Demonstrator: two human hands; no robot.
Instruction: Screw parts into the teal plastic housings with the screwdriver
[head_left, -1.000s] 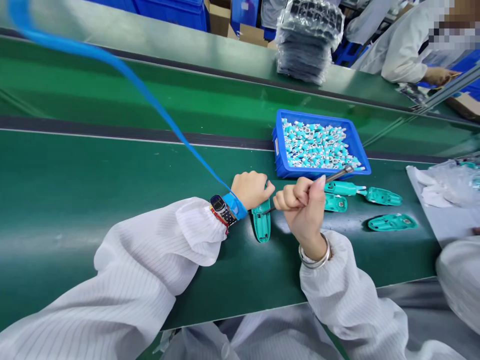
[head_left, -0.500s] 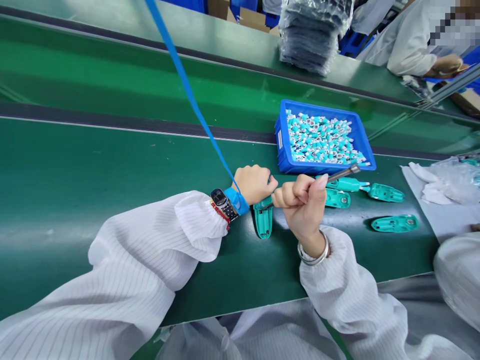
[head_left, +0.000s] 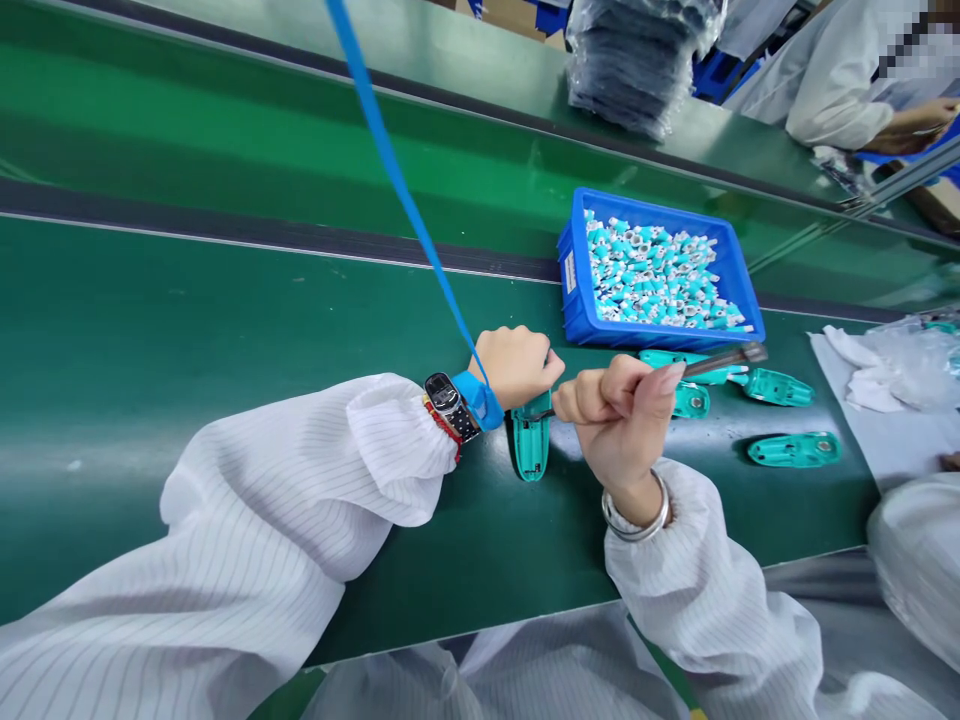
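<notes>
My left hand (head_left: 517, 365), with a blue wrist strap, is curled over the far end of a teal plastic shell (head_left: 532, 450). The shell lies on the green bench with its hollow inside facing up; my fingertips are hidden. My right hand (head_left: 622, 415) is closed around a slim grey metal tool (head_left: 724, 360). One end of the tool sticks out to the upper right, and a thin dark tip reaches left to the shell. Right of this hand lie more teal shells, among them one by itself (head_left: 795, 449) and another (head_left: 780, 387) close to a teal part with a narrow tip.
A blue bin (head_left: 577, 270) full of small teal-and-white parts stands beyond my hands. Clear plastic bags (head_left: 911, 360) lie on a white sheet at the right. A stack of wrapped items (head_left: 637, 70) sits on the far ledge. A co-worker's arm (head_left: 840, 115) shows at upper right.
My right hand and the metal tool have moved slightly right, and the tool's outer end has swung outward. My left hand stays on the shell. The whole view has shifted a little.
</notes>
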